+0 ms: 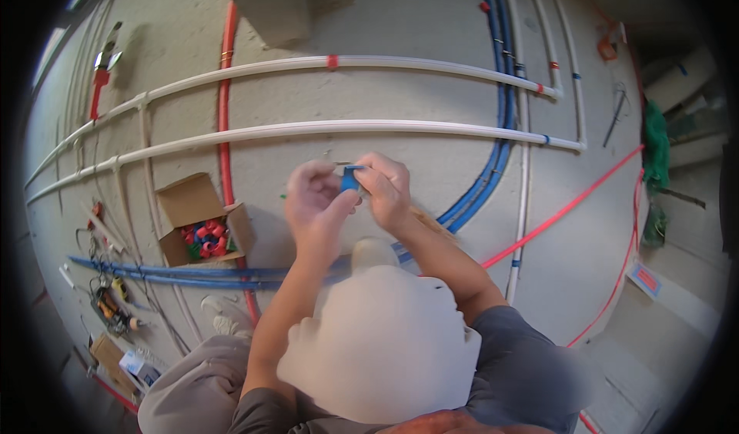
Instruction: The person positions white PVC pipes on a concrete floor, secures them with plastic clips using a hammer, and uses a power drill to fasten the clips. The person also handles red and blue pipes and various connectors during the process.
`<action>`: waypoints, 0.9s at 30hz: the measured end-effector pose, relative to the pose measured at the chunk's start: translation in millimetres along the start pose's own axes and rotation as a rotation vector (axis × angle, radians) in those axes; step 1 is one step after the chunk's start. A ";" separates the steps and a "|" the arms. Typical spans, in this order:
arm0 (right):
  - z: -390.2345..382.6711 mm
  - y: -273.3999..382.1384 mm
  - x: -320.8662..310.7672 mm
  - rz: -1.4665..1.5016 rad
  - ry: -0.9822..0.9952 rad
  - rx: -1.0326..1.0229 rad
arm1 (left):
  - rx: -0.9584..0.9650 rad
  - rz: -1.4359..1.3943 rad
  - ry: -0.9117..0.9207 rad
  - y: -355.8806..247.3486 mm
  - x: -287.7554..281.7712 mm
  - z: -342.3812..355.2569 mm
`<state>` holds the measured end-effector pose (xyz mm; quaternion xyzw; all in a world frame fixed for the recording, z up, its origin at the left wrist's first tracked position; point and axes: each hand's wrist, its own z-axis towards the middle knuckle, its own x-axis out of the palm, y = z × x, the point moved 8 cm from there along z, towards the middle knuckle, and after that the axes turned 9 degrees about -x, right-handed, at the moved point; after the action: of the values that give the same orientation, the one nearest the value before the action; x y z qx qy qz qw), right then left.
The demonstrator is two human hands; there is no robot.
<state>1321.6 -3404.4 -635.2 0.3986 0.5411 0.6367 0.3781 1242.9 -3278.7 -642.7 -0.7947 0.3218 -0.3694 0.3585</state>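
Observation:
My right hand (385, 189) pinches a small blue piece (350, 179), perhaps a plastic pipe clip, between thumb and fingers. Opposite it is my left hand (314, 199), slightly blurred, its fingers curled and its thumb against the lower edge of the same piece. A thin, short strip (342, 163) shows at the piece's top, though I cannot make out what it is. Both hands are raised above the concrete floor, just below a long white pipe (308, 128).
An open cardboard box (188, 199) of red, blue and green fittings stands at left. Blue pipes (185, 277) curve around the hands, and a red pipe (224, 118) crosses the white ones. Tools (112, 307) lie at lower left; a red hose (562, 209) runs at right.

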 end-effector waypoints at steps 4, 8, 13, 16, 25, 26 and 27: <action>-20.5 -39.0 -0.1 -0.174 0.101 0.056 | 0.228 0.802 -0.066 26.1 -28.3 32.6; -15.6 -80.4 -13.6 -0.143 0.008 0.295 | 0.607 0.839 -0.016 29.1 -21.5 46.5; 44.4 -103.1 -7.9 -0.336 -0.135 0.138 | 0.618 0.957 -0.102 15.9 -27.1 101.9; 63.5 -104.1 -1.8 -0.595 -0.151 -0.006 | 0.603 1.176 -0.091 17.0 -25.8 126.2; 70.6 -105.8 -5.5 -0.834 0.019 -0.196 | 0.589 1.051 -0.014 30.4 -35.9 148.5; 72.9 -106.7 -5.1 -0.829 0.037 -0.213 | 0.586 1.052 -0.007 30.9 -36.5 150.4; 75.1 -108.1 -5.1 -0.800 0.052 -0.220 | 0.584 1.054 0.001 31.1 -36.7 152.0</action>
<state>1397.8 -3366.0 -735.5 0.0979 0.5914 0.5033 0.6224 1340.4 -3216.4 -752.3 -0.3967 0.5575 -0.2155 0.6967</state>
